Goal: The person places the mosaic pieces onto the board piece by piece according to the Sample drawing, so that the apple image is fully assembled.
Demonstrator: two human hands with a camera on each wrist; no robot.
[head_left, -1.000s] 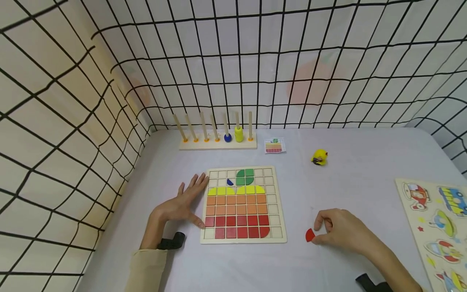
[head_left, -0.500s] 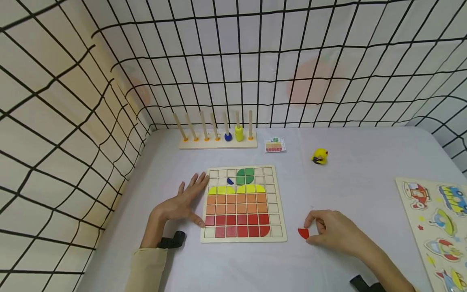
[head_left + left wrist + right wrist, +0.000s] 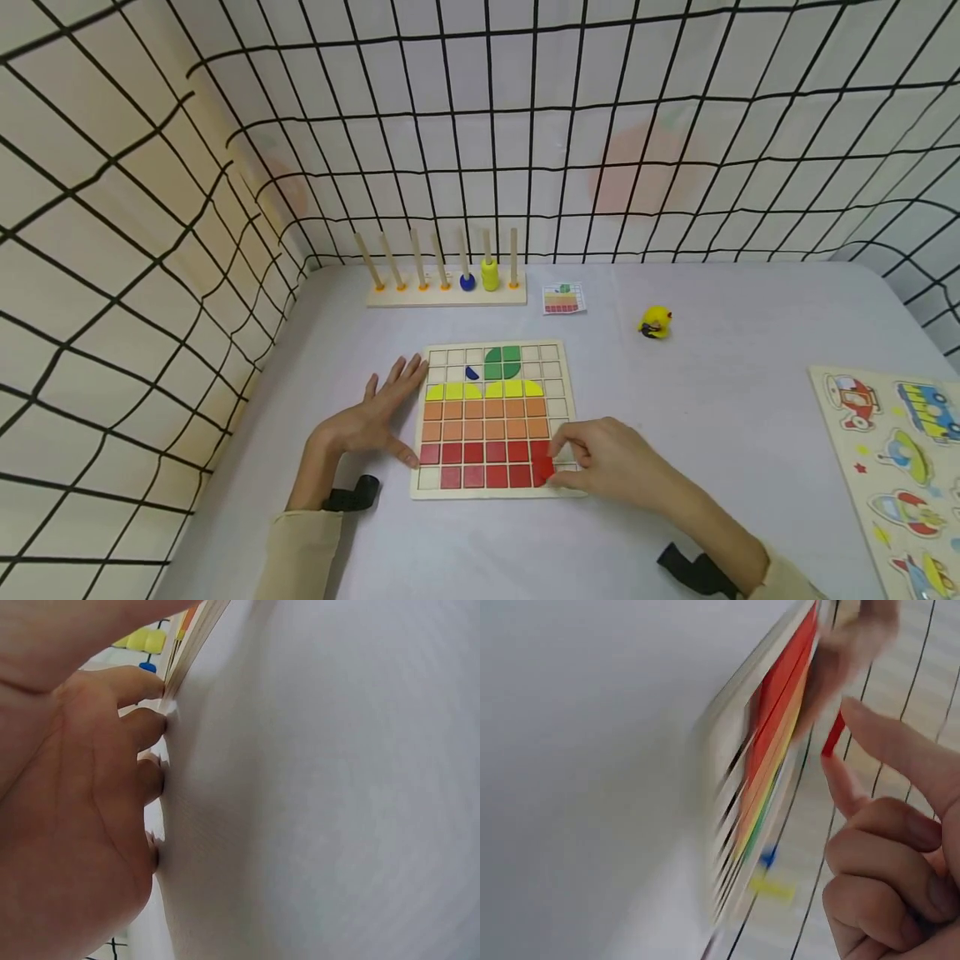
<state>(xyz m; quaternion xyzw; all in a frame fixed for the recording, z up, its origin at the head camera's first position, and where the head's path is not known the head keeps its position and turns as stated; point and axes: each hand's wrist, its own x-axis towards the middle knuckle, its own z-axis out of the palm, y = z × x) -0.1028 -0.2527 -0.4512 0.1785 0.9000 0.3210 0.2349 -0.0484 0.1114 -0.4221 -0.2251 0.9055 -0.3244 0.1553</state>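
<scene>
A square wooden puzzle board (image 3: 429, 492) with a grid of cells lies on the table, filled with rows of red, orange and yellow pieces and a green leaf-like shape (image 3: 502, 362). My left hand (image 3: 371, 423) rests along the board's left edge, fingers spread and thumb at the lower corner. Over the board's lower right, my right hand (image 3: 611, 467) pinches a red quarter-round puzzle piece (image 3: 834, 733) between thumb and forefinger. In the right wrist view this piece appears edge-on, above the board surface. A small blue piece (image 3: 472, 372) lies near the green shape.
Behind the board stand a wooden peg rack (image 3: 446, 300) with blue and yellow beads and a small pattern card (image 3: 563, 298). A yellow toy duck (image 3: 656, 322) sits at the back right. Another picture puzzle board (image 3: 847, 467) lies at the right edge. Black wire mesh (image 3: 510, 150) surrounds the table.
My right hand has moved left from the open table to the board's lower right, carrying the red piece. The left hand has stayed in place.
</scene>
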